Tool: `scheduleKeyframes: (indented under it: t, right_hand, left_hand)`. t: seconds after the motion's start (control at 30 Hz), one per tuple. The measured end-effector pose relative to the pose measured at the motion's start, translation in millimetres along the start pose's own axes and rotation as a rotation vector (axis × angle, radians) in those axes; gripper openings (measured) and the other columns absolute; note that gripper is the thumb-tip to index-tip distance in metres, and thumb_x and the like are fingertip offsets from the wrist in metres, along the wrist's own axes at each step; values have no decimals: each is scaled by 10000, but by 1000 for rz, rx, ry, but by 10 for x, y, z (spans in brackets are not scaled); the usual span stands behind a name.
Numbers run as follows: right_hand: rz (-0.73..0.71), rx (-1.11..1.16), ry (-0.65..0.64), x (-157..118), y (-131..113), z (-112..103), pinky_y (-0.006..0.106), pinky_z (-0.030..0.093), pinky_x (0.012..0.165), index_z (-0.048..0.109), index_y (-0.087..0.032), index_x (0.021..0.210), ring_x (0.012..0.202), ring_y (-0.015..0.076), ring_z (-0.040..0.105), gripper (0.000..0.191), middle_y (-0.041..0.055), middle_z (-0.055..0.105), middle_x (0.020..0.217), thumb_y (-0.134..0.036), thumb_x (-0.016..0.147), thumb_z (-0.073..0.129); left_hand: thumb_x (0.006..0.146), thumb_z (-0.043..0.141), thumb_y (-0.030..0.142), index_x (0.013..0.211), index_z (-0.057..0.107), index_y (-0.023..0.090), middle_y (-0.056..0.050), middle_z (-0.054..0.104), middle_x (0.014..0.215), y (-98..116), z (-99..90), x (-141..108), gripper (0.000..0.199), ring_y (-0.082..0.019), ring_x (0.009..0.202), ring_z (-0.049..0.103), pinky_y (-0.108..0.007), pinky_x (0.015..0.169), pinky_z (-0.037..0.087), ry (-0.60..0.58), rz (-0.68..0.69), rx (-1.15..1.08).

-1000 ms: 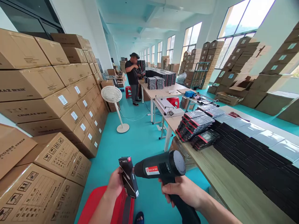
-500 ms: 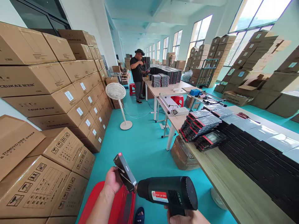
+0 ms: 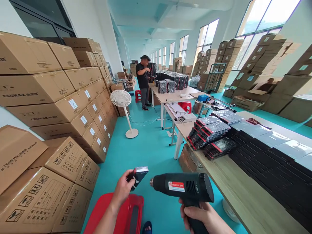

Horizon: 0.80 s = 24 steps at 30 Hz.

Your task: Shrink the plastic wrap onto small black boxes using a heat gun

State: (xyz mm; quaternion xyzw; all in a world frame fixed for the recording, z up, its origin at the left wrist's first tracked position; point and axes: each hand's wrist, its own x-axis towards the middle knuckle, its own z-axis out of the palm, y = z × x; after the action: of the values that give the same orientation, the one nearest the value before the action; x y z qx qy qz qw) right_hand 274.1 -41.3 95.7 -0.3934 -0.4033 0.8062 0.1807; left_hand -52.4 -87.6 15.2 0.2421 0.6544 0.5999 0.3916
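Note:
My left hand grips a small dark box with a pale, shiny end face turned up. The fingers wrap round its left side and cover part of it. A black heat gun with a red and white label is held by its handle in my right hand. Its metal nozzle points left at the box, with a gap between them. Beneath my left hand stands a red plastic tub.
Stacked cartons line the left side, beside a white fan. On the right, a long table bears piles of flat black packages. A person stands at a far table. A slippered foot shows below.
The small box has tilted, so its end face now shows, and it has moved slightly right. The heat gun has shifted right and up a little, away from the box.

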Motion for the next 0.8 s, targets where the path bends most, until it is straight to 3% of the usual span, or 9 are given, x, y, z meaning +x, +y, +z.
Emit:
scheduleKeyframes:
  t: [0.13,0.3,0.4,0.53,0.67,0.8]
  right_hand:
    - [-75,-47,-125,-19,-207,213,300,446,577,631,-160,971,603,172,568,378,10,621,696,-378,671,704]
    - [-96,-144,-106,73,-245,316,296,432,545,601,-162,924,548,155,530,296,-11,593,620,-363,713,652]
    - [-111,-160,-140,111,-232,336,294,439,530,604,-169,893,583,165,550,290,-11,579,675,-351,676,669]
    - [-111,-152,10,119,-221,224,300,430,545,595,-158,952,536,157,520,330,-15,587,602,-385,717,643]
    - [-86,-85,-64,114,-118,34,297,437,537,611,-160,966,589,173,563,361,5,613,683,-405,710,682]
    - [-144,-64,-31,111,-48,4,295,429,545,608,-151,977,542,153,528,357,-4,603,626,-417,745,663]
  left_hand:
    - [666,645,254,905,725,248,-53,729,967,-63,-3,34,252,-267,962,661,-380,907,510,-41,297,469]
    - [697,600,222,942,729,298,-54,716,1094,-66,-20,25,286,-292,1084,623,-449,1041,431,-18,411,680]
    - [713,621,248,958,729,289,-69,705,1121,-57,-40,29,271,-295,1073,624,-430,995,465,-13,380,654]
    - [708,614,271,949,720,245,-73,711,1042,-40,-71,47,265,-285,999,653,-402,926,502,-10,360,513]
    - [683,679,317,934,721,215,-66,738,937,-15,-73,48,275,-274,907,682,-396,886,519,0,308,399]
    - [670,742,355,931,735,201,-65,751,895,-19,-64,45,304,-273,874,684,-389,839,532,-11,265,325]
